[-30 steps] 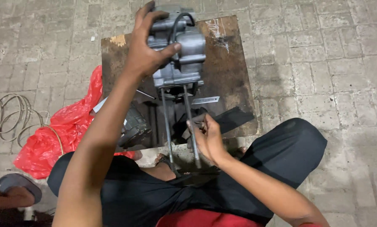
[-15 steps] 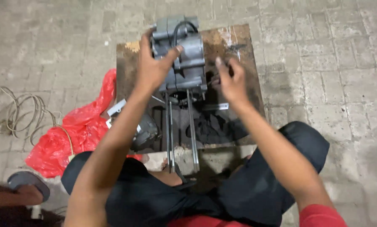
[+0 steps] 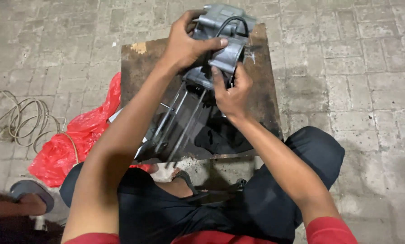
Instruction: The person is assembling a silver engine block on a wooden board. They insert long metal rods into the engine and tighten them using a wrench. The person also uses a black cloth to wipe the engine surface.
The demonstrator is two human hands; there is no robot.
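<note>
Fingers of our left hand are wrapping over the top of the grey engine, gripping it. Our right hand is pressing fingers against its underside, closed on it. We're holding the engine above the board, rods slanting down. Red bag is lying left.

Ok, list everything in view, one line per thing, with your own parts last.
engine casing: one, grey metal, tilted over the board, held by both hands
long rods: several, dark metal, sticking out from the casing toward the person
board: one, brown and worn, on the paving
dark cloth: one, black, on the board
plastic bag: one, red, left of the board
cord: one, pale, coiled at far left
sandal: one, grey, bottom left
left hand: gripping the casing's top
right hand: holding the casing's lower side
</note>
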